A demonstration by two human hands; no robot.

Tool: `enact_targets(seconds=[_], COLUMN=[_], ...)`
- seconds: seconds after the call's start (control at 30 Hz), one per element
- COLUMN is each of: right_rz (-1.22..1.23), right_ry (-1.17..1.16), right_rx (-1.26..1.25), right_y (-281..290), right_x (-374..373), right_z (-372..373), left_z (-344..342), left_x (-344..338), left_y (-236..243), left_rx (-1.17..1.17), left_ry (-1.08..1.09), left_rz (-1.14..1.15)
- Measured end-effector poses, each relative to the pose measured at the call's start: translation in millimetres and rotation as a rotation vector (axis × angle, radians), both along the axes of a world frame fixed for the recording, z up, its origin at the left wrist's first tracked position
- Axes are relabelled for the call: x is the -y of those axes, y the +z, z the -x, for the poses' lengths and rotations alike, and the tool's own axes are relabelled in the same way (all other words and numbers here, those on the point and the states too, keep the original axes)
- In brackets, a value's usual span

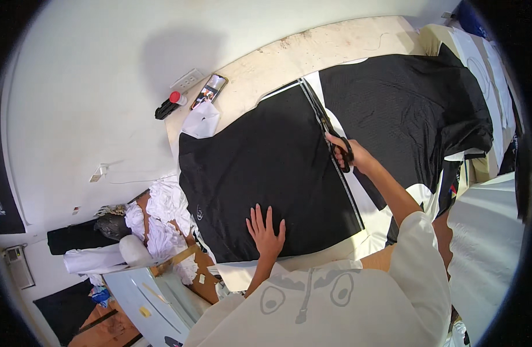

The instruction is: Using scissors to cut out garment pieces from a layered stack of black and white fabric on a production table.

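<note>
A black fabric panel point(254, 168) lies spread on the table over white material. Down its right side runs a striped black-and-white edge point(351, 202). My left hand point(266, 232) rests flat on the near part of the panel, fingers spread. At the striped edge, my right hand point(354, 155) grips black-handled scissors point(348, 153), their blades pointing away from me along that edge. Whether the blades are apart or on the cloth, I cannot tell. Another black fabric piece point(387, 115), wrinkled toward its far right, lies beyond a white strip right of the scissors.
At the table's point(289, 55) far left are a phone point(210, 91), a red-capped container point(176, 98), a power strip point(187, 80) and a white cloth piece point(201, 120). White cloths point(167, 202) are heaped left of the table. White sheeting point(486, 231) hangs at the right.
</note>
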State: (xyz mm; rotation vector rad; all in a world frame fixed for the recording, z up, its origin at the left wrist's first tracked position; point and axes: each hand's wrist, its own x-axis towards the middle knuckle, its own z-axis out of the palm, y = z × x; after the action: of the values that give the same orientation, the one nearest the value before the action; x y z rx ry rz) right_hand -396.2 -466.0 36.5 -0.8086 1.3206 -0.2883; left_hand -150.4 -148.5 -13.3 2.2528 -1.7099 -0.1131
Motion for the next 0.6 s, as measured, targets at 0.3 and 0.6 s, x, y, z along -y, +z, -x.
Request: enact_targets(seconds=[0.3, 0.6], right_rz=[-0.067, -0.087], right_ry=[0.019, 0.033], right_rx=[0.107, 0.031], right_y=[-11, 0], right_x=[15, -35], right_z=[3, 28], left_z=[3, 13], left_x=[-9, -48], left_y=[5, 9], left_rx=[0.028, -0.069], left_ry=[-0.046, -0.022], left_rz=[-0.105, -0.183])
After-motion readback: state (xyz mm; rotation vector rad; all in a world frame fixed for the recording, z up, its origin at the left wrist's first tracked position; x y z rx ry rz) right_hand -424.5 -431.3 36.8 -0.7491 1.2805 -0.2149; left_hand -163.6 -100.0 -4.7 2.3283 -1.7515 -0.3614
